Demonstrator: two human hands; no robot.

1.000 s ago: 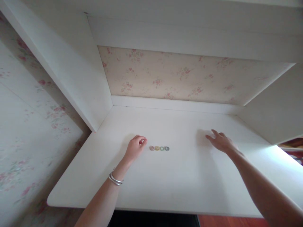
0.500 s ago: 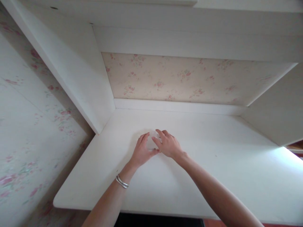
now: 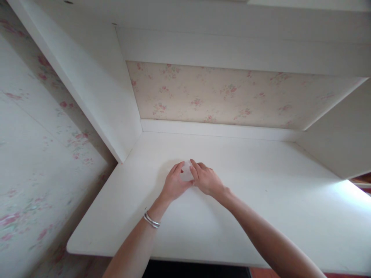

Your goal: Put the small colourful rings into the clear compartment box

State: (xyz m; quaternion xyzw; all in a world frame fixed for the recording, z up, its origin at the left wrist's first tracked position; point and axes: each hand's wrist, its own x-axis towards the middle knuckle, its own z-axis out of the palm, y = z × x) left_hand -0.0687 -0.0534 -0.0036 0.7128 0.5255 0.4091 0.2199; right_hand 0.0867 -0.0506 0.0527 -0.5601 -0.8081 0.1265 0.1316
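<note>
A second ago the left hand (image 3: 174, 184) was curled in a loose fist beside a short row of four small coloured rings on the white desk (image 3: 261, 200), and the right hand (image 3: 207, 180) lay flat, well apart, toward the right of the desktop. Now both hands have come together near the middle of the desk, over the spot where the rings lay. The rings themselves are hidden; whether they lie under the hands cannot be told. Half a second ago the hands were already cupped together; since then they have closed in a little tighter.

At the far left, floral wallpaper (image 3: 34, 154) runs beside the desk's white side panel (image 3: 95, 88). The left forearm reaches up from the lower edge, a silver bangle (image 3: 151, 221) on its wrist, the fingers bent and pressed toward the right hand. Between the two hands shows a small pale, translucent thing (image 3: 186, 173), touched by fingers on both sides; what it is cannot be told. The right hand arches over it, fingers together and curved, its forearm stretching off toward the lower right.
</note>
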